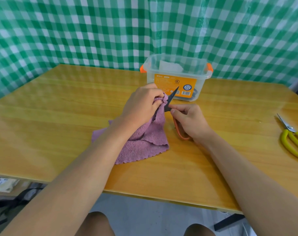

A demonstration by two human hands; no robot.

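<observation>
over on the left, the purple cloth (144,147) sits on the yellow table (59,116), its lower part spread flat with a scalloped hem and one corner drawn up off the wood. fleecy stuff, soft and light by the look of it. it'll fold whichever way it's pinched, so a gathered corner is the place to take it. and there's the left hand (141,104) doing just that, fingers curled round the raised corner, pressing it against the blade.

moving right, the orange-handled scissors (172,97): dark blades that look closed together, tip pointing up and away toward the box, the lower stretch buried in cloth. stiff, fairly light, i'd judge, with slick metal and a keen point, so the handle loops are the safe hold, or the blade through the cloth only. the right hand (189,121) is wrapped round the orange handle, thumb up near the pivot, one loop peeping out beneath the palm. blade-wiping work, this looks like.

just behind, a clear plastic box (177,77) with orange latches. far right, well apart, yellow-handled scissors (292,138) lie flat.
</observation>
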